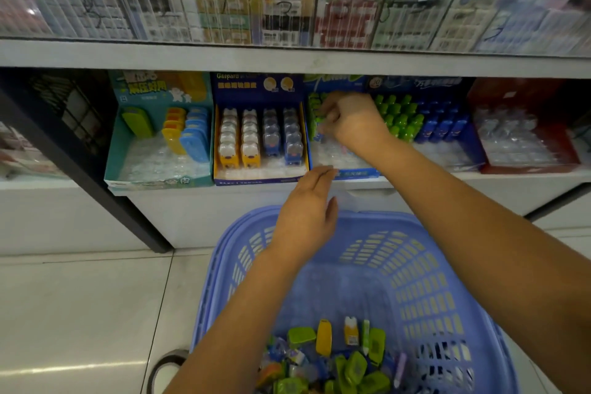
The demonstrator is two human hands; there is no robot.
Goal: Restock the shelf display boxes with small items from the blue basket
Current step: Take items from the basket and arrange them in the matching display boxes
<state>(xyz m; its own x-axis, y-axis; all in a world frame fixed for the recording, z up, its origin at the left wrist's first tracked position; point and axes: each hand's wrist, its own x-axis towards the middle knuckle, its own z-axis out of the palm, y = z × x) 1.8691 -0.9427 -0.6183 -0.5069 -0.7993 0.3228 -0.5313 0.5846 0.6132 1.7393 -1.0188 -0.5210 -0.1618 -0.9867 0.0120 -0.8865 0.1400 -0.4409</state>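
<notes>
Up on the shelf, the right hand (348, 118) reaches into the middle display box (345, 169), fingers curled together by the green items (315, 115); I cannot tell if it pinches one. The left hand (307, 214) hangs flat with fingers apart over the blue basket (425, 281), holding nothing. I think an item is being set in place. Next, a hand must dip down for another from the pile (332, 361). Five boxes sit in a row; one basket waits below.

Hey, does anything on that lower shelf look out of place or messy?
Nothing looks spilled or damaged. The teal display box is sparsely stocked, with a lone green case standing apart from the yellow and blue ones.
</notes>
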